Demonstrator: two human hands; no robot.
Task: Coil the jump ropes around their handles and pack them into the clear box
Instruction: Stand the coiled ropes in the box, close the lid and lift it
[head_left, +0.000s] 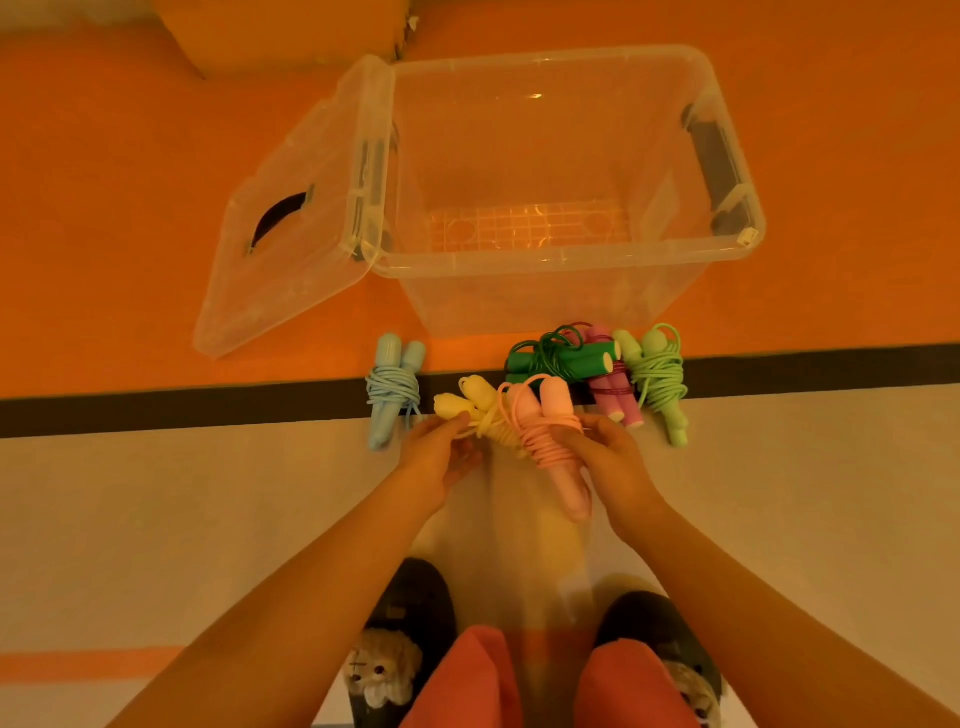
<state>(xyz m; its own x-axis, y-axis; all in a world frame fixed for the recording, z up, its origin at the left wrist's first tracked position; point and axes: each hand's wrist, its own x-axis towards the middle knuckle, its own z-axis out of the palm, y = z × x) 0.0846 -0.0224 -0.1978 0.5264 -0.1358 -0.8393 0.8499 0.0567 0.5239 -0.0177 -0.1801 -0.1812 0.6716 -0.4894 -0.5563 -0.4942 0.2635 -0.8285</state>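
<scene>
Several coiled jump ropes lie on the floor in front of the clear box, which stands open with nothing inside. My left hand holds the coiled yellow rope. My right hand grips the coiled pink rope, whose handles stick out above and below my fingers. Both bundles sit close together between my hands, just above the floor. A blue rope lies to the left. Dark green, purple and light green ropes lie to the right.
The box's clear lid leans against the box's left side. A black line crosses the floor between orange and pale areas. My feet in dark slippers and my pink trouser legs are at the bottom.
</scene>
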